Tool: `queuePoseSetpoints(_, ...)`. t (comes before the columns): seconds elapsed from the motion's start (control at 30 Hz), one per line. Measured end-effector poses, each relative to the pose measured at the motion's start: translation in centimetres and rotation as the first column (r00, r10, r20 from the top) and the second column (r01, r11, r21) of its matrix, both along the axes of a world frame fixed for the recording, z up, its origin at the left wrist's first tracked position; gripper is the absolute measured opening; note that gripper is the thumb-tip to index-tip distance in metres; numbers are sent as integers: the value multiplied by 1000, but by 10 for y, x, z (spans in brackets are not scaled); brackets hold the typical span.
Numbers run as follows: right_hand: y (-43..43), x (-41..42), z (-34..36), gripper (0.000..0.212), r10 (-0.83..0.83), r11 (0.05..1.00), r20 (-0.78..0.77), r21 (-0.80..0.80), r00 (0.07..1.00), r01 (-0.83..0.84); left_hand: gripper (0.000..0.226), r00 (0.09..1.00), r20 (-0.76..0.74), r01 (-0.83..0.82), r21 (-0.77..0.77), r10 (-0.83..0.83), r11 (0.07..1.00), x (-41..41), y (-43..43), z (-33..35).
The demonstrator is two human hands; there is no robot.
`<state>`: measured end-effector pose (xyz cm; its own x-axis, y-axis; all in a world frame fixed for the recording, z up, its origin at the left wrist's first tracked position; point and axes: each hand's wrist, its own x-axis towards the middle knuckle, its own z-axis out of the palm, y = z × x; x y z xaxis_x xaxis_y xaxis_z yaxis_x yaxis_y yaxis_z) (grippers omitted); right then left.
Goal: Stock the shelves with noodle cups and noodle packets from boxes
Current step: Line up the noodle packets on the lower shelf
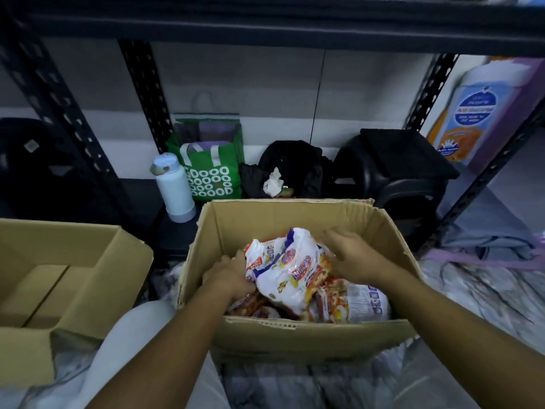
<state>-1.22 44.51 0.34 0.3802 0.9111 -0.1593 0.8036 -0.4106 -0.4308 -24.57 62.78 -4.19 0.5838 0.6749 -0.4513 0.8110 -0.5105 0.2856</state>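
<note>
Both hands are down in the open box (295, 214), which stands before the shelf (265, 28). The left hand (228, 276) has its grip curled on the left edge of a bunch of packets (292, 270). The right hand (351, 255) lies against the bunch's right side, grip wide, fingers fairly straight (the tips are blurred). A second box (73, 290) stands to the left.

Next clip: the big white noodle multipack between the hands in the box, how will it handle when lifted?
Probably floppy: the noodle multipack has crinkled, loose plastic wrap and looks creased between the left hand and right hand. Likely light for its bulk, being bagged noodle packets. The glossy film may slip, so two hands seem wise.
</note>
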Motion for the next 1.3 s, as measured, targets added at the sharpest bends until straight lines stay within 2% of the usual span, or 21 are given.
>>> queuePoseSetpoints(0.1, 10, -24, 4, 70, 285, 958, 17, 7, 958, -285, 90, 999, 34, 15, -13, -14, 1000, -3, 4, -3)
queuePoseSetpoints(0.23, 36, -40, 12, 86, 490, 863, 151, -222, 858, -454, 96, 998, 55, 42, -36, -40, 998, -6, 5, -8)
queuePoseSetpoints(0.33, 60, -39, 10, 93, 552, 809, 219, -373, 805, -453, 105, 996, 59, 67, -72, -63, 995, -8, 7, -8)
queuePoseSetpoints(0.47, 77, -40, 11, 92, 589, 765, 332, -522, 737, -376, 122, 994, 82, 88, -115, -79, 990, -8, 5, -7)
queuePoseSetpoints(0.57, 78, -36, 15, 96, 588, 763, 386, -555, 711, -330, 133, 990, 117, 98, -116, -84, 988, -7, 4, -8)
queuePoseSetpoints(0.7, 74, -27, 17, 105, 596, 785, 472, -515, 650, -345, 130, 963, 226, 168, -85, -145, 982, -5, 8, -8)
queuePoseSetpoints(0.77, 74, -21, 10, 105, 588, 794, 446, -475, 675, -378, 128, 961, 202, 205, -74, -187, 976, -5, 8, -10)
queuePoseSetpoints(0.87, 68, -9, -1, 83, 478, 847, 282, -398, 832, -352, 125, 969, 120, 223, -67, -214, 972, -3, 7, -12)
queuePoseSetpoints(0.9, 66, -6, -3, 80, 450, 863, 262, -372, 854, -340, 124, 973, 94, 220, -70, -213, 973, -2, 7, -12)
queuePoseSetpoints(1.0, 61, -1, -5, 84, 445, 881, 332, -328, 831, -341, 128, 978, 35, 210, -75, -208, 975, 0, 7, -11)
queuePoseSetpoints(1.13, 61, -1, -10, 97, 500, 845, 366, -406, 785, -348, 132, 978, -9, 205, -80, -206, 975, 4, 7, -12)
queuePoseSetpoints(1.3, 62, 2, -27, 108, 405, 880, 255, -368, 878, -299, 139, 967, -98, 228, -66, -234, 971, 11, 10, -15)
